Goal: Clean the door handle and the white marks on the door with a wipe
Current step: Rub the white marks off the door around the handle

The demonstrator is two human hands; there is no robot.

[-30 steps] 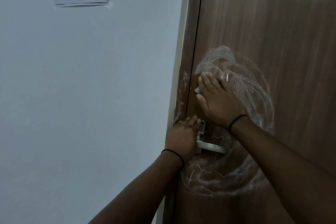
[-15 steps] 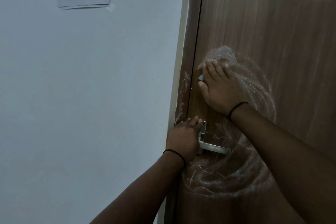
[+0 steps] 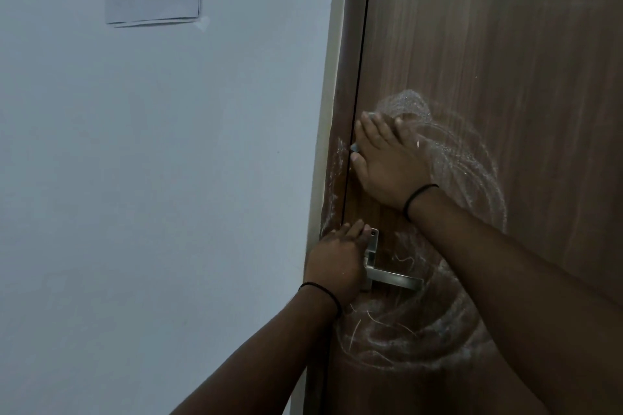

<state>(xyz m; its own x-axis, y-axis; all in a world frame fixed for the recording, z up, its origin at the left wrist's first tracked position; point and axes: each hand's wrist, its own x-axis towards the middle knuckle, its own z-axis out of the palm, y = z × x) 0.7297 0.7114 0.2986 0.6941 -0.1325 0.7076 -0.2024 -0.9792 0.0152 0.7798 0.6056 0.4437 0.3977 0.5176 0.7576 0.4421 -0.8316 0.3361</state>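
On the left, the left hand [image 3: 335, 263] is laid over the lock plate, fingers together, gripping nothing visible; the lever handle [image 3: 394, 280] runs rightward from it. Above, the right hand [image 3: 387, 158] is pressed flat on the wooden door [image 3: 505, 44], the wipe [image 3: 354, 147] trapped beneath it, only a corner seen. White marks [image 3: 472, 165] arc right and below, where open room remains; the door edge lies just left.

The single head-worn camera looked forward and slightly down, close to the brown wooden door [image 3: 488, 44] and the pale painted wall [image 3: 151, 178] on its left.
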